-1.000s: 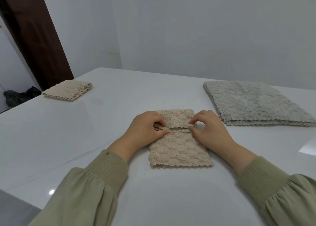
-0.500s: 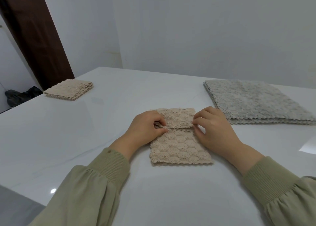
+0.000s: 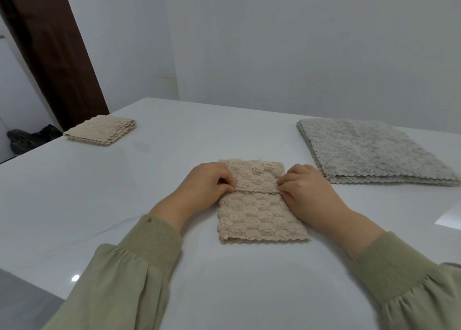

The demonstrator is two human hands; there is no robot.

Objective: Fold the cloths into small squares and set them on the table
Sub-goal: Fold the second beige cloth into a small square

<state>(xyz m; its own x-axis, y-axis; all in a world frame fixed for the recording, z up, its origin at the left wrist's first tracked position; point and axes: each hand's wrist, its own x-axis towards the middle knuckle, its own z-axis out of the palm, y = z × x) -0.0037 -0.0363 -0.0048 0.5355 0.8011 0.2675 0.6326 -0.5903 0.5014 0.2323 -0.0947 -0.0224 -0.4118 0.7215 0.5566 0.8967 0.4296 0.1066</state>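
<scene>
A beige textured cloth (image 3: pixel 259 217) lies as a long strip on the white table (image 3: pixel 124 204) in front of me. Its far end is folded back toward me, and the folded edge crosses the strip about a third of the way down. My left hand (image 3: pixel 202 189) pinches the left end of that folded edge. My right hand (image 3: pixel 309 194) pinches the right end of the same edge. Both hands rest low against the cloth.
A beige cloth folded into a small square (image 3: pixel 102 133) sits at the far left of the table. A stack of larger grey cloths (image 3: pixel 369 152) lies flat at the right. A dark door (image 3: pixel 50 55) and a dark bag (image 3: pixel 30 140) stand beyond the left edge.
The folded flap has been laid flatter and its edge straightened. My hands have moved apart to the flap's two side ends, still pinching it.
</scene>
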